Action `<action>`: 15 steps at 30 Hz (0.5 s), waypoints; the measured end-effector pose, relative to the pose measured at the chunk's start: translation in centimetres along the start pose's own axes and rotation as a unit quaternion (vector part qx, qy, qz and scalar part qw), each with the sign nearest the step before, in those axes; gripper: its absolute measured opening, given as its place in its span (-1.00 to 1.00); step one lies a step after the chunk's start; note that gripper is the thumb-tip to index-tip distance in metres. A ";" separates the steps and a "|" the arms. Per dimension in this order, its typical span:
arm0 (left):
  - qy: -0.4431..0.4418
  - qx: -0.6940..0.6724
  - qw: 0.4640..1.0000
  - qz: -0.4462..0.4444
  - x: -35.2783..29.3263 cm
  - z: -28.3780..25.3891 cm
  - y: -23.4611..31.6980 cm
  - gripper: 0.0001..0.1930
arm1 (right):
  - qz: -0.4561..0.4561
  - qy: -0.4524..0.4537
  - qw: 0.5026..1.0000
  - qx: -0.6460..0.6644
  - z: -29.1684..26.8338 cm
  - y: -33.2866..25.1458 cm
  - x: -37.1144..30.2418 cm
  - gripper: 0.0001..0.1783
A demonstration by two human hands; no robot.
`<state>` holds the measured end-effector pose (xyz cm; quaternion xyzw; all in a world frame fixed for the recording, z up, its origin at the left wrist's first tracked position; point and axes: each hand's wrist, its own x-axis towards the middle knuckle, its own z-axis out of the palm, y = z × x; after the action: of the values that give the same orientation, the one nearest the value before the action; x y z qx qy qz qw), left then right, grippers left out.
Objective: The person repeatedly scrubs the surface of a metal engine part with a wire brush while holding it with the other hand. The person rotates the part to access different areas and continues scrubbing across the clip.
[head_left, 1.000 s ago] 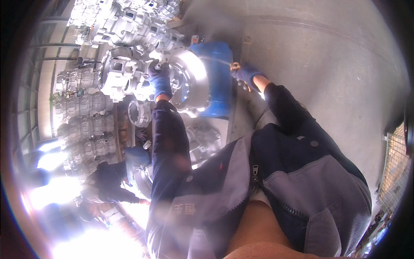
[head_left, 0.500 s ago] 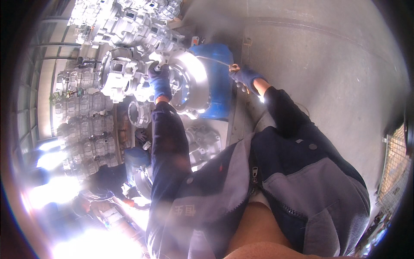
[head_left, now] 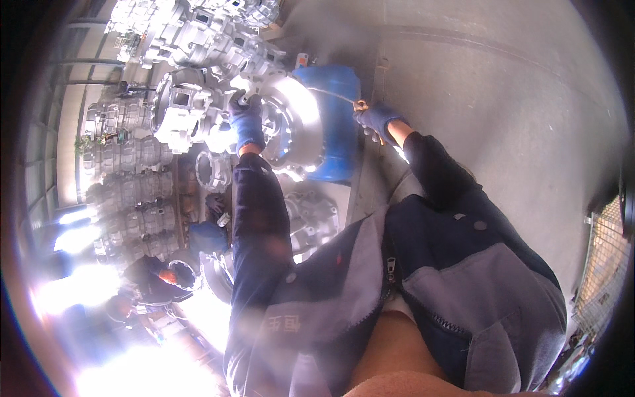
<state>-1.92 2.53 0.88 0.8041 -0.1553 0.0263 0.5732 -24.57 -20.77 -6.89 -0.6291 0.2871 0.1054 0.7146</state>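
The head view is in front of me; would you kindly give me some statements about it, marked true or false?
1. The left hand is at a silver casting. True.
2. The left hand is bare. False: it is gloved.
3. The right hand holds a tool with a thin rod. True.
4. Both hands grip the tool. False: only the right hand does.
5. A blue drum shows between the two hands. True.
6. The drum is left of the casting's wide flange. False: it shows mostly to its right.
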 end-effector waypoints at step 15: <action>0.000 0.010 1.000 -0.007 0.0 -0.2 0.2 -0.56 | -0.017 -0.056 0.957 -0.285 -1.4 -4.3 -5.9 -0.53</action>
<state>-1.94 2.67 1.19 0.8107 -0.1491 0.0238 0.5657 -27.53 -21.68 -0.16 -0.8047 0.1939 0.2060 0.5219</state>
